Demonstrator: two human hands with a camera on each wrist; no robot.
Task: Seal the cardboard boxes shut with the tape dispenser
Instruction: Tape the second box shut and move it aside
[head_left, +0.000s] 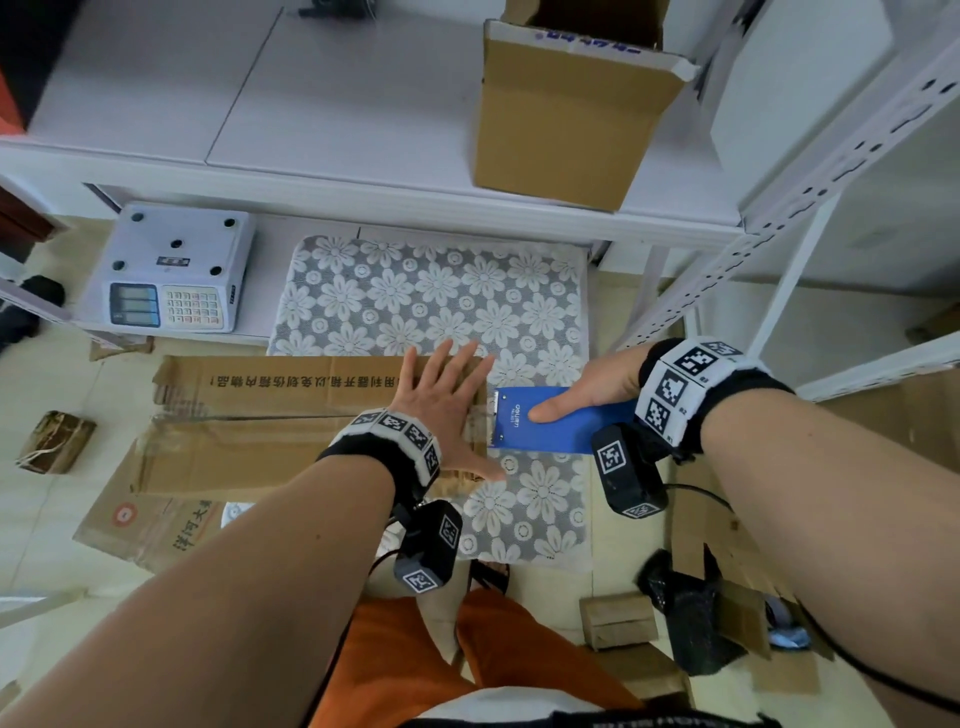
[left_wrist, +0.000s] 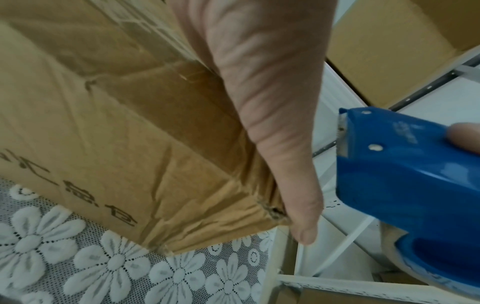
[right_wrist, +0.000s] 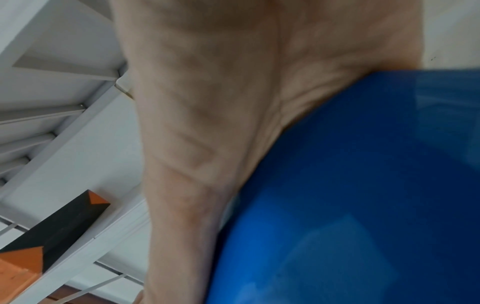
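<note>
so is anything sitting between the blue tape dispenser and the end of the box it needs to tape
Nothing visible does. The tape dispenser, held in the right hand, sits just off the cardboard box end. Only the left hand lies flat on the box top beside it, thumb at the corner.

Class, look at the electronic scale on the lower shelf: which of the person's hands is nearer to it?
Left. The left hand lies flat on the cardboard box, to the right of the scale. The right hand grips the blue tape dispenser farther right, beyond the box.
</note>
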